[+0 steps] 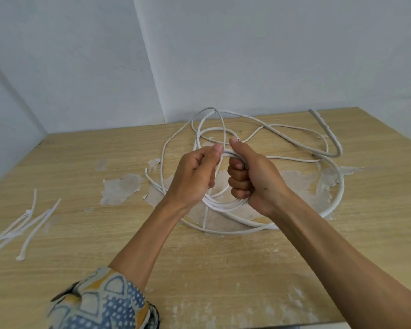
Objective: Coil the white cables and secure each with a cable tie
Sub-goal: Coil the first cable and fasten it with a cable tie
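A thin white cable point(223, 206) is wound into a small coil held above the wooden table point(109, 150). My right hand point(249, 176) grips the coil's right side in a fist, thumb pointing up. My left hand point(197, 172) pinches a strand of the same cable at the coil's top, right beside the right thumb. The cable's loose length point(214, 119) loops over the table behind my hands. A thicker white cable point(335, 188) curves along the right side of the table. Several white cable ties point(31, 224) lie at the left.
The table stands in a corner between pale walls point(271, 55). Its veneer has peeled patches point(121, 188) in the middle. The front edge point(342, 325) shows at the bottom right. A patterned sleeve point(100, 302) covers my left upper forearm.
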